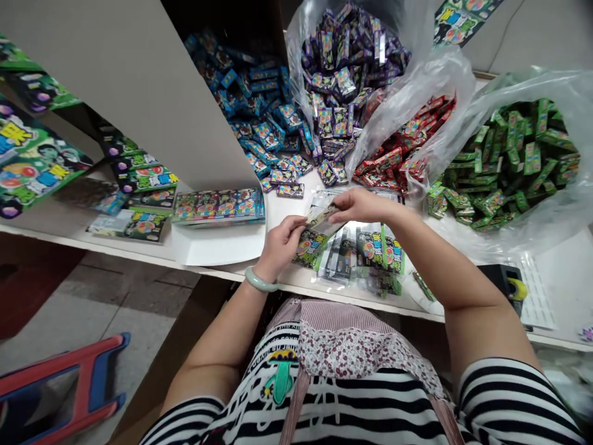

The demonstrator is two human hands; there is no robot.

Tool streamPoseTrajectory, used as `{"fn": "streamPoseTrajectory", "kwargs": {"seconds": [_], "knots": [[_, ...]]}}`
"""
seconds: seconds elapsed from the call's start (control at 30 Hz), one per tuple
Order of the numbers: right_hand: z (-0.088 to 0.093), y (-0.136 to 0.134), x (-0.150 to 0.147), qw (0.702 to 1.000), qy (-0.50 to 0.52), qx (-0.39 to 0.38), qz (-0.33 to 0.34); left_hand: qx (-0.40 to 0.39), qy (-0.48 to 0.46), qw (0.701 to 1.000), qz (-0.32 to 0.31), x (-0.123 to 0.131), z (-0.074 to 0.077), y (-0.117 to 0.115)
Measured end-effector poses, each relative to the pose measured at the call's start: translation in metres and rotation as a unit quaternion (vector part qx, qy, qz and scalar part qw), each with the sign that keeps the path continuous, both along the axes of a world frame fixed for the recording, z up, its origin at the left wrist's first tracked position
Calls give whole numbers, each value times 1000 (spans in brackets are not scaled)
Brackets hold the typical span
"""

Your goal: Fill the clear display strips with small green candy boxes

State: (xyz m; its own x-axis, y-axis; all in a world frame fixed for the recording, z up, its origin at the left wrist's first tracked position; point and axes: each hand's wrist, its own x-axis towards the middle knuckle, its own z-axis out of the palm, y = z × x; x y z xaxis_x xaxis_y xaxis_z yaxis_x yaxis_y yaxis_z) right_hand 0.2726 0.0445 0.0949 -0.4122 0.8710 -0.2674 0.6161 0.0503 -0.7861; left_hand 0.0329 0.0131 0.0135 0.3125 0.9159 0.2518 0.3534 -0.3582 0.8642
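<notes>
My left hand (281,246), a pale green bangle on its wrist, pinches the left edge of a printed plastic pouch (320,221). From above right, my right hand (357,205) has its thumb and fingers closed on the same pouch near its top. Whether anything is inside the pouch I cannot tell. Below the hands, flat printed pouches (370,247) lie overlapping on the white tabletop (290,285). Just beyond my hands are small purple candy packets (334,172) and red candy packets (385,168).
Blue packets (264,133) are heaped behind a white panel. Plastic bags hold purple (343,80), red (430,120) and green packets (514,154). Left stands a white tray (222,247) with a row of printed packs (220,207). A black tape dispenser (503,281) sits at right.
</notes>
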Motion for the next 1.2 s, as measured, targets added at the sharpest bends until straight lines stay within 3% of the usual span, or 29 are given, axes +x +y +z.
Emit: {"fn": "streamPoseTrajectory", "kwargs": {"seconds": [0.07, 0.13, 0.23, 0.3, 0.4, 0.47, 0.53, 0.63, 0.8, 0.97, 1.2], "knots": [[-1, -12, 6, 994, 97, -58, -2, 53, 35, 997, -40, -1, 12, -1], [-5, -23, 8, 982, 171, -62, -50, 115, 80, 988, -65, 1, 19, -4], [-13, -35, 6, 962, 249, -54, -102, 189, 156, 968, -62, 6, 24, -9], [-16, -38, 5, 952, 281, -61, -105, 199, 187, 960, -57, 10, 25, -11], [-16, -41, 3, 956, 277, -47, -81, 177, 182, 965, -58, 10, 25, -11], [-13, -46, 1, 971, 227, 3, -72, 149, 146, 977, -53, 8, 22, -10], [-10, -56, -2, 974, 159, 106, -122, 99, 74, 992, -23, 6, 19, -8], [-13, -77, -10, 942, 101, 214, -238, 4, -78, 996, 49, 7, 15, -7], [-46, -96, -27, 955, 224, 5, -194, -136, -210, 968, 39, 20, 8, -15], [-65, -98, -22, 917, 301, -48, -259, -283, -307, 908, -16, 32, -6, -21], [-77, -138, -9, 931, 253, -122, -234, -268, -288, 917, -61, 42, -10, -31]]}}
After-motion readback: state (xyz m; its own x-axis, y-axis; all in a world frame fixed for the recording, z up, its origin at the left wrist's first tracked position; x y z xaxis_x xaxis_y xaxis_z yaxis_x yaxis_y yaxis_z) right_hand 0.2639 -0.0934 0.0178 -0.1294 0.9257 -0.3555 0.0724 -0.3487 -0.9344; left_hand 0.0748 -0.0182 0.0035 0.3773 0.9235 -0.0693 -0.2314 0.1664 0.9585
